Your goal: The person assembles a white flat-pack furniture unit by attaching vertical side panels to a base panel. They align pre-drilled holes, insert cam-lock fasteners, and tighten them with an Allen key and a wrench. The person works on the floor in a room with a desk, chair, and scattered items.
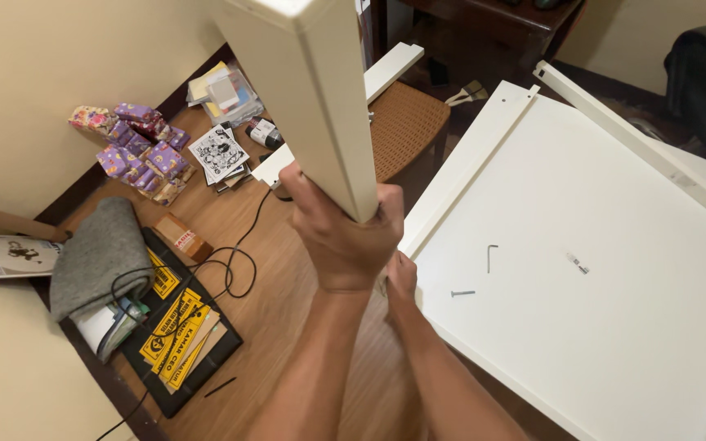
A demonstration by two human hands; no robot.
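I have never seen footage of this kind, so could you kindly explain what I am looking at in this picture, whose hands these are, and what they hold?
There is no machine here. The single picture comes from a camera worn on a person's head, looking down, so the two bare arms rising from the bottom edge are the wearer's own. The left hand grips the lower end of a white square leg, held upright close to the camera. The right hand sits lower, at the corner of a large white panel lying flat; what its fingers do is hidden. On the panel lie a hex key, a bolt and a small fitting. On the wooden floor to the left are purple packets, a grey cloth, yellow stickers and a black cable.
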